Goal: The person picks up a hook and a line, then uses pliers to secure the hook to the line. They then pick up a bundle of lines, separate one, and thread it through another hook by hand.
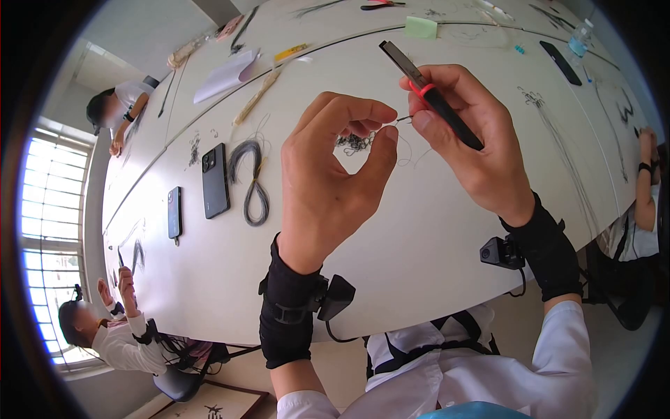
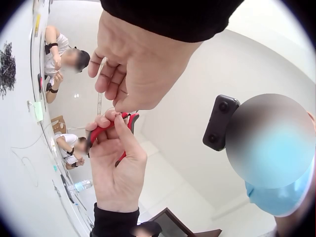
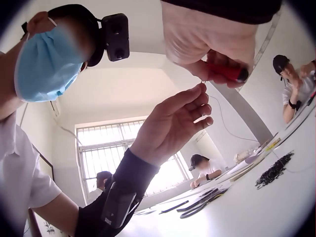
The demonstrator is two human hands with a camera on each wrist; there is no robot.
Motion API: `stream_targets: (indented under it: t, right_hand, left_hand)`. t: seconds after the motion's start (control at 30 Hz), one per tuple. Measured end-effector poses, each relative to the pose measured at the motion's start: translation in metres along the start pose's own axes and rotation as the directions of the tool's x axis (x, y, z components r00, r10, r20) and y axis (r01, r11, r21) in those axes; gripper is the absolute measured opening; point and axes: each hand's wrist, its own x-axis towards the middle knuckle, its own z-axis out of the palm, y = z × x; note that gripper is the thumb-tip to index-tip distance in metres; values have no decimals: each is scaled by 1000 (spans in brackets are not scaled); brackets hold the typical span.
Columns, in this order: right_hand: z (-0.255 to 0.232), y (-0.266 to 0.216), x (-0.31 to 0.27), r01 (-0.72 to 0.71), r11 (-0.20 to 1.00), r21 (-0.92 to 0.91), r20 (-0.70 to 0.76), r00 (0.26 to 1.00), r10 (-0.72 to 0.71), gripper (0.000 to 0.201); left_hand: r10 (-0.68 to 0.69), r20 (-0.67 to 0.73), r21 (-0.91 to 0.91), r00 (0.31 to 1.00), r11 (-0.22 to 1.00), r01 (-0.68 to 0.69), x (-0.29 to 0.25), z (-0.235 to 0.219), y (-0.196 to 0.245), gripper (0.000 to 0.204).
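My right hand holds a pair of pliers with red and black handles, its metal nose pointing up and to the left in the head view. Between that hand's thumb and index finger a small dark piece sticks out toward the left hand. My left hand pinches a thin wire between thumb and index fingertip, close to the right fingertips. In the right wrist view the fine wire trails away from the fingertips. A pile of small black pieces lies on the table behind the left hand.
On the white table, left of my hands, are a bundled coil of dark wire, a large phone and a smaller phone. A bottle stands at the far right. Other people sit around the table.
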Motion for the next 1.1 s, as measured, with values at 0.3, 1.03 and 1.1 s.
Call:
stream_targets:
  t: [0.3,1.03,1.1]
  right_hand:
    - [1,-8,-3,-71,997,7,46,996,70,32]
    - [19,22,-56,158,802,-576,133,986,-98,44]
    - [18,19,-44,97,895,-436,74,995,-72,40]
  left_hand:
    - [89,-64,34,994,996,-87,2,4,-5,9]
    - [-393,31,-480,919,801,358,1,2,-9,16]
    - [-416,121,-566,901,717,407,-1,6,-8,14]
